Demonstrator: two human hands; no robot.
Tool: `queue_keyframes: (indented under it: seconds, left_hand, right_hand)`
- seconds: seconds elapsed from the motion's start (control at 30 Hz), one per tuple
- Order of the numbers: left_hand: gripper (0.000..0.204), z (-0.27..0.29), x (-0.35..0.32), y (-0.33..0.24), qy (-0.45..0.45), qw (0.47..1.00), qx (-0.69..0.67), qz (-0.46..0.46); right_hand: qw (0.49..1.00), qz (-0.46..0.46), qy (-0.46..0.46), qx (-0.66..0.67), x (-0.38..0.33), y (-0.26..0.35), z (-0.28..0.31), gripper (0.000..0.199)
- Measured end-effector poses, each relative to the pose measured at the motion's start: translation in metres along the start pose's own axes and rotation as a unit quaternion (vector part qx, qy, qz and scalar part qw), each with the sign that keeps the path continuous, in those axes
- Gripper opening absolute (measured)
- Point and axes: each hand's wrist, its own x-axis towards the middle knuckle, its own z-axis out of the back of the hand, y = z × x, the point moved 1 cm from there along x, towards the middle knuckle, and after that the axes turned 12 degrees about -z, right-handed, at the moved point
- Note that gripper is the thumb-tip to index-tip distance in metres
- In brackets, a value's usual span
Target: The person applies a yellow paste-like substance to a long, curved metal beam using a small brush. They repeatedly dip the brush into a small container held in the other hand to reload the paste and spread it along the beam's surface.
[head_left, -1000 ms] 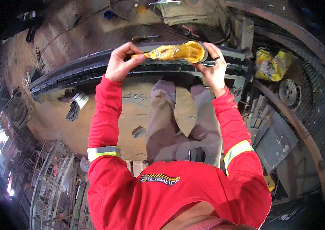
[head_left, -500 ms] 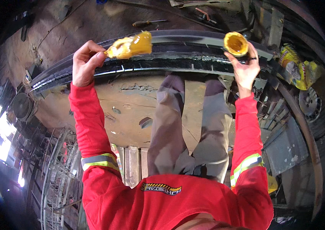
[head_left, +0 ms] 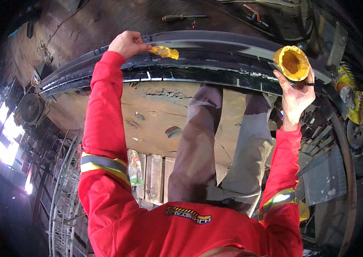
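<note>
My left hand [head_left: 128, 44] pinches the handle end of a paintbrush [head_left: 165, 52] thickly coated in yellow paint. Its bristles point right, over the far part of a long, curved black metal piece [head_left: 190, 68] lying crosswise in front of me. My right hand [head_left: 297, 97] grips a small cup [head_left: 304, 68] from below, at the right end of that piece. Yellow paint coats the cup's rim and inside, and its mouth faces up. Most of the brush handle is hidden by my fingers.
Beyond the curved piece lie a screwdriver [head_left: 184, 17] and a red-handled tool [head_left: 256, 16]. A yellow bag [head_left: 361, 107] and a wheel [head_left: 357, 137] are at the right. Metal frames [head_left: 63, 192] stand at the lower left. My legs [head_left: 198, 145] reach to the near edge.
The brush has turned from its broad side to a narrower side and sits over the black piece. The whole view has shifted, with the cup now further right in it.
</note>
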Motion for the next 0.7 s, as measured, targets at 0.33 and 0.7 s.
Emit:
queue_keyframes:
  seconds: [0.33, 0.7]
  left_hand:
    - [0.027, -0.009, 0.039, -0.027, 0.096, 0.936, 0.329, -0.077]
    - [0.034, -0.046, 0.073, -0.072, 0.136, 0.968, 0.145, -0.154]
  right_hand:
    - [0.998, -0.054, 0.012, 0.027, 0.01, 0.011, -0.028, 0.07]
    - [1.0, -0.018, 0.016, -0.017, 0.017, 0.009, -0.029, 0.068]
